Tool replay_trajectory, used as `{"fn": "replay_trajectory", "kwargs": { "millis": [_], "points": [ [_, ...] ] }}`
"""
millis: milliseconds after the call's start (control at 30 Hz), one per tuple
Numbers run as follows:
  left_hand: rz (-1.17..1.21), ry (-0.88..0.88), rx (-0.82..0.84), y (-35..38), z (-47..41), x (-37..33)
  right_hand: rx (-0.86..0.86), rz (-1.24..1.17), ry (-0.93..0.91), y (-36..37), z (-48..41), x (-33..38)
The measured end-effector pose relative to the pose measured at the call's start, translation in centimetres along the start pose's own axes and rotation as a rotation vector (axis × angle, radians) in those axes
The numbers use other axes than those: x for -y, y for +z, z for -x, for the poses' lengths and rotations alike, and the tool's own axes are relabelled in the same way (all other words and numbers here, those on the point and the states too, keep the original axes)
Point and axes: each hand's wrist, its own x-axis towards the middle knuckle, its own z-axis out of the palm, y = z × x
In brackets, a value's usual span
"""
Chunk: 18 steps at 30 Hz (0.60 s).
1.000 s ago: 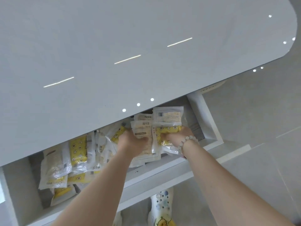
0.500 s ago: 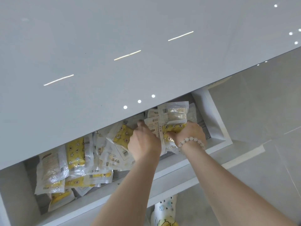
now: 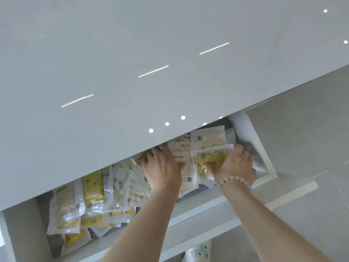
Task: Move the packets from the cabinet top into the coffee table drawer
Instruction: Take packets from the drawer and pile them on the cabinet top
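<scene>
- Head view: the white drawer (image 3: 190,214) is pulled out from under the shiny grey desk (image 3: 132,63).
- Many packets (image 3: 94,195) lie piled inside the drawer. The desk edge hides the back ones.
- The left hand (image 3: 162,171) lies palm down on a white packet (image 3: 181,157). Its fingertips go under the desk edge, so I cannot tell its grip.
- The right hand (image 3: 232,163) has its grip around a yellow packet (image 3: 209,159), thumb on top, at the right end of the drawer.
- A bead bracelet (image 3: 234,181) sits on the right wrist.
- At the bottom, something white with blue bits (image 3: 198,252) is cut off.
</scene>
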Motion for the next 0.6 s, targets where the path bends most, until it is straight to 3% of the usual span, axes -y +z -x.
{"fn": "replay_trajectory", "kwargs": {
  "millis": [133,233,333,433,600],
  "points": [
    [-0.001,0.207,-0.201,1.4,1.5,-0.1,-0.1,0.177,-0.193,-0.8,0.4,0.2],
    [0.061,0.221,-0.167,1.6,2.7,0.4,-0.115,0.276,-0.31,-1.6,1.1,0.2],
    [0.082,0.19,-0.11,1.7,4.1,1.4,-0.096,0.258,-0.281,-2.2,2.2,-0.2],
    [0.002,0.17,0.077,-0.7,5.8,2.1,-0.087,0.247,-0.303,-3.1,4.1,0.0],
    [-0.143,0.367,0.036,-5.0,7.6,4.7,-0.134,0.24,-0.496,-7.1,7.2,0.5]
  ]
}}
